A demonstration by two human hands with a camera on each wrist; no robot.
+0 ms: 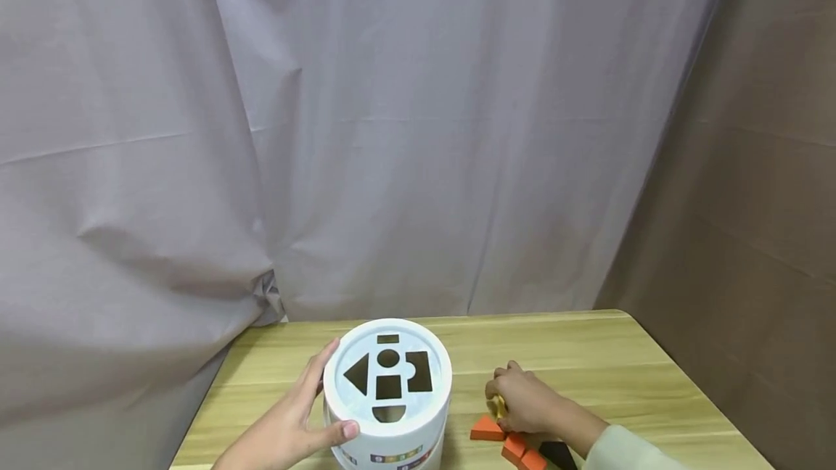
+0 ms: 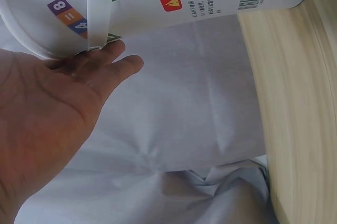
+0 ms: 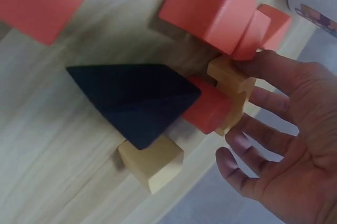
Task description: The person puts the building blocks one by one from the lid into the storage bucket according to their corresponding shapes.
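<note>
A pale green sleeve [image 1: 630,450] is noted at the near edge, on the right arm. Just beyond it, a black block [image 1: 558,454] with slanted faces is found lying on the tabletop [image 1: 588,347], with several red blocks [image 1: 486,429] set close beside it. In the right wrist view, a red cylinder [image 3: 208,107] is seen between the black block and the right hand [image 1: 527,399], and a pale yellow block [image 3: 151,165] is seen at the black block's edge.

A yellow notched block [image 3: 231,76] is pinched by the right hand, its grip being closed with the thumb at one side and fingers at the other; whether the block is lifted cannot be told.

To the left of the blocks, a white bucket [image 1: 392,444] is stood upright on the tabletop. Its rim and side are held by the left hand [image 1: 297,412], whose grip is clamped around them, thumb at the near side. Six shaped cut-outs are borne by its lid [image 1: 418,406], and a white handle [image 2: 99,10] and printed labels by its side. Behind the tabletop, a creased grey curtain [image 1: 418,165] is hung.
</note>
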